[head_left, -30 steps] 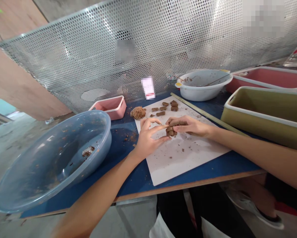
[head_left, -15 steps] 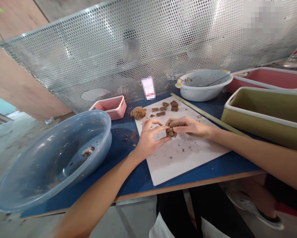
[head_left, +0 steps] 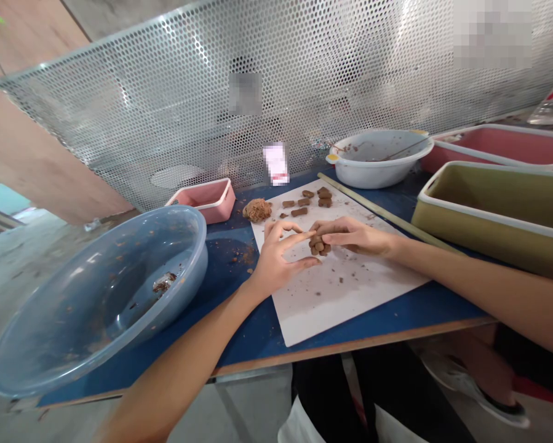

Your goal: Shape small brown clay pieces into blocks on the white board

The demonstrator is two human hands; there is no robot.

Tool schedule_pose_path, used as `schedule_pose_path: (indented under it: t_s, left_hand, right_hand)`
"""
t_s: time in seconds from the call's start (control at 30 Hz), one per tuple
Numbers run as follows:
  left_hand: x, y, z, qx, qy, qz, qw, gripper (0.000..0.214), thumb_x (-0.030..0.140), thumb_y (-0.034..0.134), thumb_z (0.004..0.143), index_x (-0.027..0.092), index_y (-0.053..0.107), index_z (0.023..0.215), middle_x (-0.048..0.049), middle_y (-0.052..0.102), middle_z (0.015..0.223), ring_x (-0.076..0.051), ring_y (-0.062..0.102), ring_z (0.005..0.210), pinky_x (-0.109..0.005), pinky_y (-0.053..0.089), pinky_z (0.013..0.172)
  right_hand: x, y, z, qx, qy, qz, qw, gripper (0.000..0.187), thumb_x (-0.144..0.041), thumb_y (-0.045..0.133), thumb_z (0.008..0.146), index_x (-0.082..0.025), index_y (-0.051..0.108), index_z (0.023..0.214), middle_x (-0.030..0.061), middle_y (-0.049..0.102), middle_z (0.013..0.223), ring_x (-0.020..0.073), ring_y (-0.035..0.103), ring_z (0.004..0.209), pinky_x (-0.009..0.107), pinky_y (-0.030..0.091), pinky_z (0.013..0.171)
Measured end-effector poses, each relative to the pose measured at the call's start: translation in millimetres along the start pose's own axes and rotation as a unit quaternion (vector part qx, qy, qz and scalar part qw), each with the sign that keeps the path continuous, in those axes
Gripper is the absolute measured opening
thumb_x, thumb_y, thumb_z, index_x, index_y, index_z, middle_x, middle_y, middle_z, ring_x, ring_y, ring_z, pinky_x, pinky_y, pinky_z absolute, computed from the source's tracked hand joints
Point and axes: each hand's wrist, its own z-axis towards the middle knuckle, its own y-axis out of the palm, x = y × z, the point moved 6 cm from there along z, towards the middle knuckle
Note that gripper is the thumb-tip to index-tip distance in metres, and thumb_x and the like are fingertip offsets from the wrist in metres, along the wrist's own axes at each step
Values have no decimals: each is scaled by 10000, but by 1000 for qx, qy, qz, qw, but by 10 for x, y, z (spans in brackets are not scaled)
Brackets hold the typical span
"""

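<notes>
A small stack of brown clay pieces (head_left: 320, 247) stands on the white board (head_left: 304, 317). My right hand (head_left: 352, 235) reaches over it from the right, thumb and fingers closed on its upper part. The fingertips behind the stack are partly hidden. From the left comes my left hand (head_left: 278, 255), its fingers apart. Its index fingertip touches the top of the stack near the right fingers, while the thumb points toward the stack's lower left side. Behind the hands lie several short clay rolls (head_left: 299, 211), and a rough clay lump (head_left: 259, 210) rests at the board's left edge.
A big blue basin (head_left: 184, 224) occupies the left, with a pink tub (head_left: 221, 212) behind it. A greenish stick (head_left: 382, 211) lies along the board's right edge. Beyond are a white basin (head_left: 373, 175) and an olive trough (head_left: 483, 224). Perforated metal (head_left: 188, 92) borders the back.
My left index fingertip has shifted very slightly at the top of the clay stack. My right hand keeps nearly the same place. The loose clay rolls have not moved.
</notes>
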Motion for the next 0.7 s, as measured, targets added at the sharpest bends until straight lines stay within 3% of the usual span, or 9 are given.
schedule_pose_path:
  t_s: [0.17,0.37,0.53,0.7]
  left_hand:
    - [10,-18,24,0,0,8,1000,518,656,882,902,341,849,1312,-94,702,1260,-298,621,1245,-532,501,1180]
    - [-46,12,39,-28,-58,-24,998,748,753,952,758,319,815,1351,-110,688,1308,-338,615,1271,-561,484,1191]
    - [-68,-5,47,-14,-90,-33,995,666,708,962,788,282,808,1276,-106,722,1273,-335,636,1257,-549,498,1159]
    - [-33,18,39,5,-92,-28,995,630,637,990,794,263,770,1250,-102,762,1257,-334,668,1242,-536,512,1139]
  right_hand:
    - [27,-23,-5,-6,-1,-12,1000,351,-510,785,1049,-168,864,1058,88,690,1139,169,662,913,323,539,872]
    - [-44,-52,-12,22,-5,-43,999,372,-548,806,1017,-180,860,1027,96,713,1120,207,666,973,347,538,912]
    - [-54,-115,-24,71,13,-77,994,457,-620,858,940,-186,863,1082,119,716,1261,232,682,1001,372,552,902]
    - [-32,-99,-22,93,22,-62,993,424,-613,859,941,-225,870,1113,103,716,1269,257,701,1073,384,560,929]
